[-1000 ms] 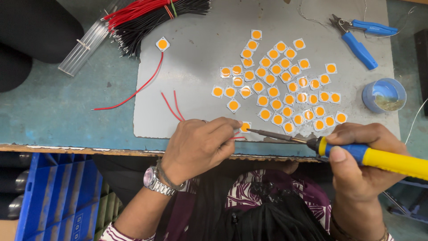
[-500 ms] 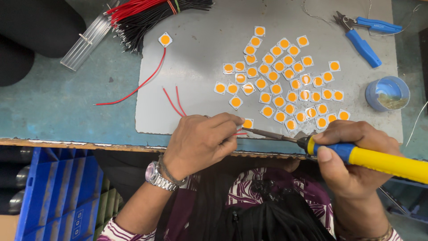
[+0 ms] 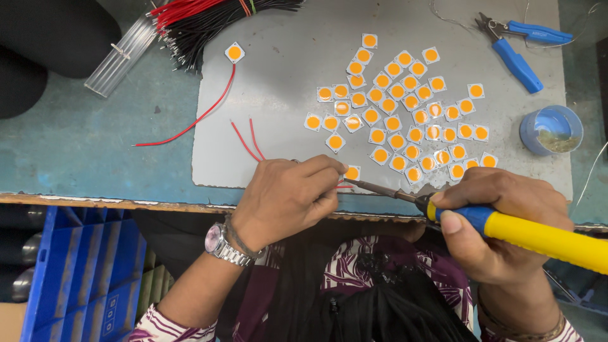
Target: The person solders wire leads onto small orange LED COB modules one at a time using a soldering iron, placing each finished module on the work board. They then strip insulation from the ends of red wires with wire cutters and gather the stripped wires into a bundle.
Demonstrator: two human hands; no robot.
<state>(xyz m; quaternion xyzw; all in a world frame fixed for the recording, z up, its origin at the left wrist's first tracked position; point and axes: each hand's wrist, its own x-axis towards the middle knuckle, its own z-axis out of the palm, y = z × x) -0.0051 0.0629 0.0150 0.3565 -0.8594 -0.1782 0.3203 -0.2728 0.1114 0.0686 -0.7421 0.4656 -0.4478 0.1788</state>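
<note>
At six o'clock on the grey mat (image 3: 285, 88), the left hand (image 3: 288, 196) has its grip pinched together on a red wire (image 3: 342, 186) beside one yellow chip (image 3: 352, 172), while the right hand (image 3: 500, 221), at four o'clock, is clamped on the soldering iron (image 3: 506, 228), whose tip meets that chip.

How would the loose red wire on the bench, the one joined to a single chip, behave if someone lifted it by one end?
The red wire is thin and lies in a slack curve, so it would probably droop rather than stay straight. It looks very light. It ends at a small square chip, which would likely trail along or dangle; whether the joint would hold can't be judged.
</note>
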